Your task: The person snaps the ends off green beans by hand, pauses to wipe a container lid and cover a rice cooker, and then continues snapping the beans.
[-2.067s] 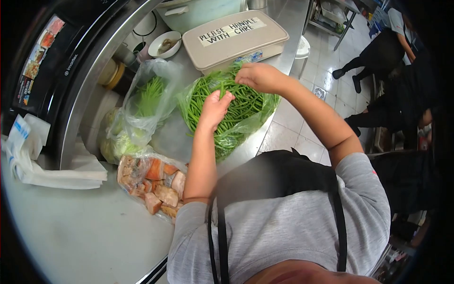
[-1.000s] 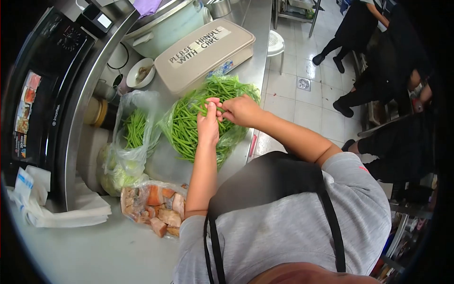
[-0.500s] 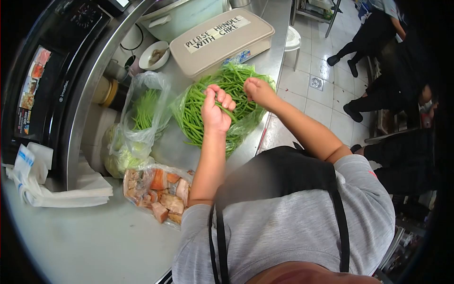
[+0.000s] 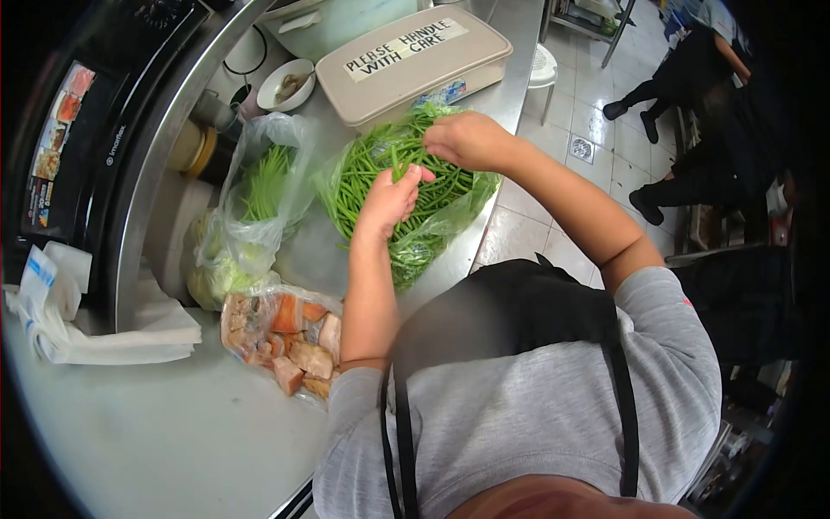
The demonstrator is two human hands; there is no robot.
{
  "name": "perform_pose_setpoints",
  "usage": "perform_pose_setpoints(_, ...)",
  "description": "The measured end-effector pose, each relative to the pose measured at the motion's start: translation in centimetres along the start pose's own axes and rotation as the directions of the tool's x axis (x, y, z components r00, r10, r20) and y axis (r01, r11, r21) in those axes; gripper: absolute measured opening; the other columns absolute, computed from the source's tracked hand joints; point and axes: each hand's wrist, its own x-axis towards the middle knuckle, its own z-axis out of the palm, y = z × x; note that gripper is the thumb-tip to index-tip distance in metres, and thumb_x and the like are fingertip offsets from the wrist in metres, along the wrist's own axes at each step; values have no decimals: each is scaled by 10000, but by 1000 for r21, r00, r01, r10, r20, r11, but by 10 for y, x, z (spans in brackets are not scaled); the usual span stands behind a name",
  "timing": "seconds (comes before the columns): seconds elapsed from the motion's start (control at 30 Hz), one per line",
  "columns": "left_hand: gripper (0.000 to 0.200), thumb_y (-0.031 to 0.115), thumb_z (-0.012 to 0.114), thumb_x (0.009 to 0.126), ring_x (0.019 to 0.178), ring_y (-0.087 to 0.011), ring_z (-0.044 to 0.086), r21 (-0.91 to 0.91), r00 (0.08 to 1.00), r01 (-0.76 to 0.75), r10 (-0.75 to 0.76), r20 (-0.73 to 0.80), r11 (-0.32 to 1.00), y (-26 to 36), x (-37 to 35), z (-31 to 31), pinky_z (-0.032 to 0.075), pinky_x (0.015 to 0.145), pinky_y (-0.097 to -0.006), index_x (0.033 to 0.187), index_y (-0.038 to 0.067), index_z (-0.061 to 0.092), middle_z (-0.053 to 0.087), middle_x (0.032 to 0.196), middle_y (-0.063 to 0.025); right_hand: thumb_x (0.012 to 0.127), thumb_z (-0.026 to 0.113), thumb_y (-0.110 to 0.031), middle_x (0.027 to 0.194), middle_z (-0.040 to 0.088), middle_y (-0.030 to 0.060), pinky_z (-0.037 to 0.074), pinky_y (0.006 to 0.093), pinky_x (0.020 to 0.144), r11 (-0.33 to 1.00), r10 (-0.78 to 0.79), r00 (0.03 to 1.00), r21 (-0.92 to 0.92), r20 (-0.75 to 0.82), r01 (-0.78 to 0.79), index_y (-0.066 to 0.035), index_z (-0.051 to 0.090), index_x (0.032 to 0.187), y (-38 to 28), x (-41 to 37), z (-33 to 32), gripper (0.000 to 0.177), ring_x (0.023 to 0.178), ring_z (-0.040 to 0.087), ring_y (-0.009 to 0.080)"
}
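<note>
A heap of long green beans (image 4: pixel 359 177) lies in an opened clear plastic bag (image 4: pixel 437 238) on the steel counter. My left hand (image 4: pixel 389 201) is closed round a few green beans, whose tips rise above the thumb. My right hand (image 4: pixel 458 141) is over the far right part of the heap, fingers pinched together and pointing toward the left hand. What the right fingertips hold, if anything, is too small to make out. A smaller clear bag of thin green beans (image 4: pixel 270 186) stands to the left of the heap.
A lidded beige box (image 4: pixel 415 65) is behind the beans, with a white bowl (image 4: pixel 285 85) to its left. A bag of meat chunks (image 4: pixel 298 346) and folded white bags (image 4: pixel 130 337) lie nearer. Co-workers in dark clothes (image 4: pixel 683 78) stand on the right, across the tiled floor.
My right hand has moved left and slightly up, closer to my left hand. The left hand has tipped to the right, and bean tips now show above its thumb. The view has shifted slightly.
</note>
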Motion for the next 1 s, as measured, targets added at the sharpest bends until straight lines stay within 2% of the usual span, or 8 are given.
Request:
perform_pose_setpoints(0.13, 253, 286, 442, 833, 380, -39, 276, 57, 999, -36, 38, -21, 998, -7, 5, -5, 215, 347, -185, 805, 42, 506, 321, 485, 61, 711, 507, -203, 665, 549, 103, 431, 385, 547, 991, -75, 996, -106, 39, 79, -71, 525, 660, -7, -3, 2, 143, 588, 540, 288)
perform_pose_setpoints(0.23, 251, 288, 465, 823, 384, -46, 295, 110, 990, -91, 102, -95, 990, -12, 11, 8, 232, 349, -195, 755, 47, 483, 333, 486, 55, 698, 507, -221, 601, 519, 92, 433, 386, 530, 976, 151, 988, -151, -36, -155, -77, 551, 674, -19, -6, 23, 152, 538, 529, 292)
perform_pose_setpoints(0.33, 250, 286, 485, 814, 391, -58, 323, -11, 989, -47, 45, -140, 999, -13, 12, 7, 262, 356, -208, 719, 56, 460, 345, 484, 45, 699, 504, -244, 630, 521, 80, 431, 373, 578, 835, 535, 831, -249, 155, -491, -99, 574, 712, 2, -7, 44, 161, 608, 535, 269)
perform_pose_setpoints(0.43, 223, 262, 498, 809, 415, -84, 367, -164, 970, -63, 21, -244, 984, -12, 9, 0, 307, 377, -223, 723, 60, 463, 358, 488, 29, 705, 511, -258, 728, 547, 73, 410, 365, 650, 874, 284, 958, -422, 41, -241, -117, 586, 743, 31, -38, 65, 164, 735, 527, 243)
perform_pose_setpoints(0.53, 211, 252, 505, 805, 442, -94, 391, -398, 961, -107, -8, -276, 911, -23, 14, -9, 318, 387, -235, 742, 54, 468, 360, 494, 23, 694, 551, -247, 814, 549, 51, 375, 368, 707, 877, 261, 963, -434, 74, -204, -121, 580, 740, 42, -48, 71, 137, 829, 492, 227)
perform_pose_setpoints(0.63, 205, 236, 478, 821, 489, -119, 433, -465, 938, -183, 13, -345, 866, -37, 23, -9, 360, 420, -249, 849, 34, 492, 435, 578, 1, 681, 578, -211, 770, 564, 58, 406, 362, 647, 931, 293, 940, -171, -173, -322, -105, 571, 743, 28, -41, 60, 123, 754, 527, 244)
perform_pose_setpoints(0.73, 234, 235, 436, 844, 558, -124, 471, -537, 951, -148, -29, -308, 830, -40, 27, -2, 387, 470, -249, 920, 23, 502, 513, 689, -35, 687, 579, -200, 719, 575, 86, 432, 354, 578, 862, 480, 858, 281, -182, -423, -91, 563, 747, 8, -26, 52, 126, 664, 550, 266)
perform_pose_setpoints(1.0, 199, 200, 417, 855, 658, -114, 472, -441, 920, -342, 200, -338, 830, -32, 28, 7, 391, 514, -244, 929, 31, 493, 533, 827, -71, 725, 539, -197, 711, 577, 119, 442, 352, 566, 897, 360, 920, 330, -157, -294, -70, 572, 782, -20, -20, 49, 142, 649, 558, 282)
